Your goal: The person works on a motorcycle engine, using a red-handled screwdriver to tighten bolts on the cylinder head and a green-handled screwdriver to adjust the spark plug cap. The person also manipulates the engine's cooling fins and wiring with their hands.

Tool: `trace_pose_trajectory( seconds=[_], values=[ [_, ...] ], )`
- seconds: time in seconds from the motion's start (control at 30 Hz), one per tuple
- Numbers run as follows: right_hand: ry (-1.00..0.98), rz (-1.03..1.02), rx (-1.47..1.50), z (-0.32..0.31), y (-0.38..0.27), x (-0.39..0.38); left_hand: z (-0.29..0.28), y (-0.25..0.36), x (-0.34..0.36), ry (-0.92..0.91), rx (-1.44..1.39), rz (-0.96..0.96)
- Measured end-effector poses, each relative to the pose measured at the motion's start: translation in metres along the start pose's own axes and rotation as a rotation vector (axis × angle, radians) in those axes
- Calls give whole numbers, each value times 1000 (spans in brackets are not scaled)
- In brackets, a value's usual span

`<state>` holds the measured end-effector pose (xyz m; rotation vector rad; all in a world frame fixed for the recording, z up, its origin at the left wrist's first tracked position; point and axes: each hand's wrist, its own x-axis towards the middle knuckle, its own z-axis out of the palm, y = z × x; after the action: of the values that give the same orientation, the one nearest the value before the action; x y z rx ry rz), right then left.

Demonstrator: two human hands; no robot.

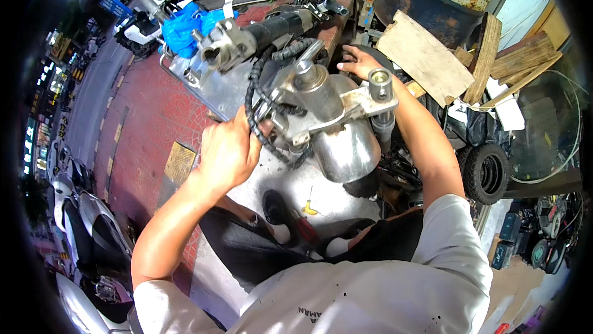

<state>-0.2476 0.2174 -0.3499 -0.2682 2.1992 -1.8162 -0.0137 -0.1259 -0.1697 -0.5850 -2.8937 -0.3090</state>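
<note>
In front of me stands a silver metal assembly [355,104] with a bracket, upright cylinders and a polished rounded cover [347,152]. Black spiral-wrapped cable [254,90] loops down its left side. My left hand [227,148] is closed at that side, its fingers curled around a metal part mostly hidden behind the cable. Reaching past the assembly on the right, my right hand [361,63] has its fingers apart against a dark, rounded part. Beyond the cable, a thick black tube [278,28] ends in a silver clamp [228,43].
A blue plastic bag [188,25] lies at the far left of the machine. A yellow-handled screwdriver [309,209] is on the floor near my feet. Wooden boards [426,56] and a small tyre [488,174] crowd the right side. Parked motorbikes [92,229] stand left.
</note>
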Motion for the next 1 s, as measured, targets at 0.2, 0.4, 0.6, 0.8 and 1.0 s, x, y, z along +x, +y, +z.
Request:
trace_pose_trajectory(
  seconds=[0.2, 0.4, 0.6, 0.8, 1.0],
  values=[
    [246, 1, 245, 2, -18, -106, 4, -9, -2, 5, -26, 37],
    [737, 64, 509, 37, -22, -246, 11, -41, -4, -27, -196, 175],
    [1020, -80, 170, 112, -36, -336, 51, -173, -57, 125, -413, 13],
    [696, -86, -878, 202, -65, -326, 249, -260, -177, -150, -156, -191],
    [772, 2, -1050, 231, -64, -290, 420, -240, -247, -591, -544, -176]
  ],
)
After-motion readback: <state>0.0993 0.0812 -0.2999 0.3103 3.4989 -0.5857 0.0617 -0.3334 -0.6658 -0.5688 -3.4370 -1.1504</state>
